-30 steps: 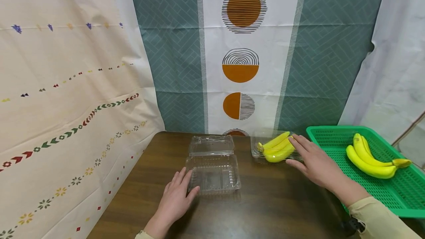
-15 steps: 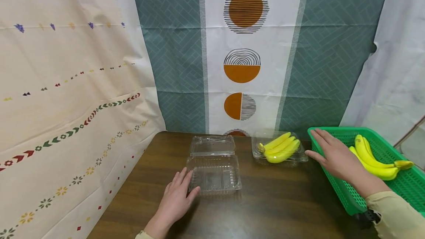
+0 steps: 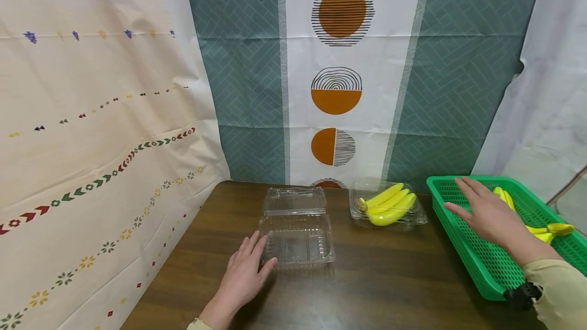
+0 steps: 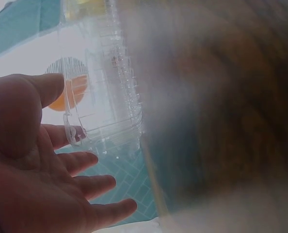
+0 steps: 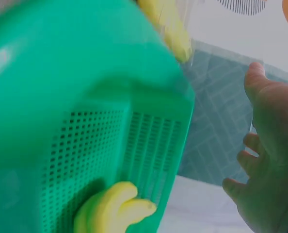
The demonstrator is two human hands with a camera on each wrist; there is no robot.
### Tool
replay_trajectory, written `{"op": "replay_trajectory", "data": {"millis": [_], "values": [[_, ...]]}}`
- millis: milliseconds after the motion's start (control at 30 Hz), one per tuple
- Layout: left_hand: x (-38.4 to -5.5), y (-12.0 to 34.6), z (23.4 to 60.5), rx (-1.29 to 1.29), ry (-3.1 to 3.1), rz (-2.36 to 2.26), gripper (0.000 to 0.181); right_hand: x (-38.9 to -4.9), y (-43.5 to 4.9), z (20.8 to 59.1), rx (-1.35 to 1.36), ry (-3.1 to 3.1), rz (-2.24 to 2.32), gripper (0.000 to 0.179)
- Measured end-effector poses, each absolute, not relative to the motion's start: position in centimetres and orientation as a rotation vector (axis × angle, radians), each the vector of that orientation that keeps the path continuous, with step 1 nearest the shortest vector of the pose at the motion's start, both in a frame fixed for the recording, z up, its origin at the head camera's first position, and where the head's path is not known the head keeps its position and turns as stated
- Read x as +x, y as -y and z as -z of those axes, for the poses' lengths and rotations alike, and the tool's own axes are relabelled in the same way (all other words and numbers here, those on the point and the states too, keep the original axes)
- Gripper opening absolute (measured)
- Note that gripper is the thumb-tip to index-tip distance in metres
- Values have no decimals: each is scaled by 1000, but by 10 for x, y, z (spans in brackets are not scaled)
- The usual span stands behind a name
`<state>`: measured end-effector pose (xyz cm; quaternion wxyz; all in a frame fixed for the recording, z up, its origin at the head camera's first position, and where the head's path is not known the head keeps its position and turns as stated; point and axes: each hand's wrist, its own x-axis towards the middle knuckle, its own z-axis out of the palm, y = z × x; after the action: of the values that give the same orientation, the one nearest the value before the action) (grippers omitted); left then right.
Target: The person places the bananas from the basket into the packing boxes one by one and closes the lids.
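The bunch of curved yellow bananas (image 5: 111,209) is held in the green perforated plastic basket (image 3: 474,256), partly hidden by the right hand (image 3: 492,215), whose fingers are extended, thumb apart, with nothing held. It is probably best grasped around its middle, with the rim cleared. Its long axis is laid diagonally, the brownish stem (image 3: 560,228) pointed right and nearer, the tips away to the left. The relaxed, empty left hand (image 3: 243,275) is rested at the edge of the unlidded clear plastic hinged container (image 3: 298,244).

the green basket (image 3: 474,261) blocks sideways passage but leaves room above.
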<state>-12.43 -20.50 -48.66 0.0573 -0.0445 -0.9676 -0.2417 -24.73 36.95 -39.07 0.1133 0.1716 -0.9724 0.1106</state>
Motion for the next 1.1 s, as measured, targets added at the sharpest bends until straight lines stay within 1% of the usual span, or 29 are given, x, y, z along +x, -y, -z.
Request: {"op": "replay_trajectory", "data": {"millis": [467,600,833,1000,1100], "values": [[-124,205,488,-122,2948,749,71,-259,-420,392,408,3026,-369,96],[-124,206,488,-120,2951,759,71,-262,-427,395,368,3051,-346,99],[-123,206,490,-109,2958,774,71,-271,-438,404,258,3072,-301,108],[-121,207,491,-111,2958,779,71,-276,-443,406,257,3107,-280,111],[-120,208,491,-109,2963,781,71,-276,-444,404,296,3140,-300,108]]}}
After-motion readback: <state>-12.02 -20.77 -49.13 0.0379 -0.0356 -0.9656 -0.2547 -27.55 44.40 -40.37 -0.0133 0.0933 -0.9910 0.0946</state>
